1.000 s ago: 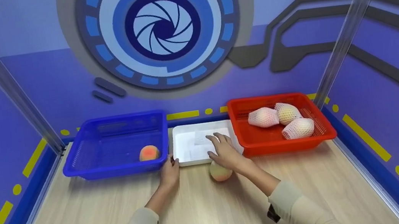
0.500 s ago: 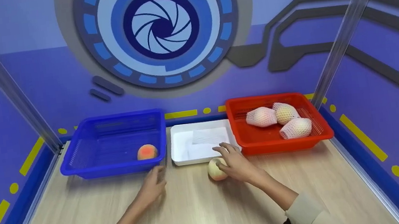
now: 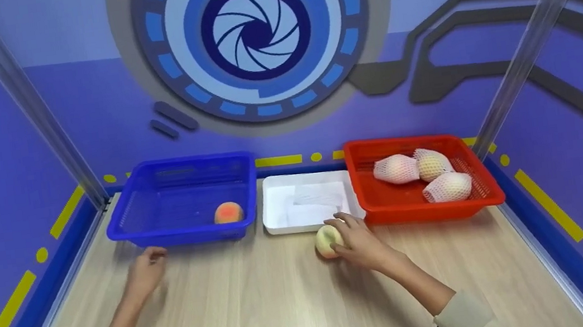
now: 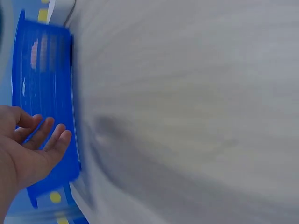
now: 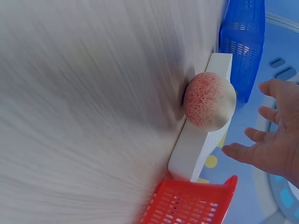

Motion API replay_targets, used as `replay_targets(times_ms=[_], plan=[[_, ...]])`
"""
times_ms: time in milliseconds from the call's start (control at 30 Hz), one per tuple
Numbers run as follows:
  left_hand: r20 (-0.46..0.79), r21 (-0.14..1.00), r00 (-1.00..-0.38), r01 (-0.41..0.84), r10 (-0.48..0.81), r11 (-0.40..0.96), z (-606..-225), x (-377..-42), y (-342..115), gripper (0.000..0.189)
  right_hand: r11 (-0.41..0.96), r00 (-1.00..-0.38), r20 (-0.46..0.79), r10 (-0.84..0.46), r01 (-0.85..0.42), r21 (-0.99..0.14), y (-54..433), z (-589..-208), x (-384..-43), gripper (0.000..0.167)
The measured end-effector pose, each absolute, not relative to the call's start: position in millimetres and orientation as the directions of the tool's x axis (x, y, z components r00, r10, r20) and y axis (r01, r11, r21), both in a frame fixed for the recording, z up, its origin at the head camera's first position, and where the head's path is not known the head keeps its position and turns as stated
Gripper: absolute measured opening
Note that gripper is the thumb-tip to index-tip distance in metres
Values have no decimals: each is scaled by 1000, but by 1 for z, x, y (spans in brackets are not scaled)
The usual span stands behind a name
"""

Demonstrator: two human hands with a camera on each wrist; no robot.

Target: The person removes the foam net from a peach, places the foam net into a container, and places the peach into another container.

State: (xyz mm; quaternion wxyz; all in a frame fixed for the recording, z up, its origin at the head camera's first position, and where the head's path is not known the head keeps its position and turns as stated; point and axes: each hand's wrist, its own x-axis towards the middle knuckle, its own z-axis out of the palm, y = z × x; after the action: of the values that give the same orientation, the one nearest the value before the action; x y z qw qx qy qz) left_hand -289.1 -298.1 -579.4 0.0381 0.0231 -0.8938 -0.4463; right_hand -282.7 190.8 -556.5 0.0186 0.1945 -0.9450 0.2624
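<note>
A pale peach [image 3: 328, 242] with a red-blushed side rests on the table in front of the white tray [image 3: 269, 220]. Over its right side hovers my right hand [image 3: 364, 244], fingers spread and bent. The right wrist view shows a gap between those fingertips and the peach [image 5: 209, 101]. My left hand [image 3: 145, 273] is in front of the blue basket [image 3: 183, 237], fingers loosely curled around nothing. In the left wrist view the hand [image 4: 35, 154] overlaps the side of the blue basket [image 4: 46, 70]. Another peach [image 3: 228, 213], orange-red on top, lies inside that basket.
Right of the tray stands a red basket [image 3: 427, 212] holding three fruits in foam nets [image 3: 448, 188]. Thin whitish sheets [image 3: 316, 199] lie in the tray. Printed panels [image 3: 286, 125] and metal posts [image 3: 524, 48] bound the wooden table [image 3: 265, 302].
My left hand has left the tray's left edge and moved left to the front of the blue basket. My right hand has drawn back from above the tray to beside the peach.
</note>
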Motion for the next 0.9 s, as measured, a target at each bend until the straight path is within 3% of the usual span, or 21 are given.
replay_targets(times_ms=[200,433,667,900], plan=[[-49,853,-955,-193,-294,484,-571,-306,-331,47,765,-897,150,-416,-434,-476,191,-559,-281,42],[-172,911,-901,-299,-398,285,-568,-319,-344,66,761,-884,152,-443,-460,-456,190,-564,-279,40],[-318,942,-863,-244,-393,-229,-566,-334,-339,67,759,-864,227,-450,-504,-413,196,-562,-281,37],[-295,892,-839,-70,-457,-448,-565,-342,-329,56,750,-857,237,-457,-514,-415,202,-565,-279,37]])
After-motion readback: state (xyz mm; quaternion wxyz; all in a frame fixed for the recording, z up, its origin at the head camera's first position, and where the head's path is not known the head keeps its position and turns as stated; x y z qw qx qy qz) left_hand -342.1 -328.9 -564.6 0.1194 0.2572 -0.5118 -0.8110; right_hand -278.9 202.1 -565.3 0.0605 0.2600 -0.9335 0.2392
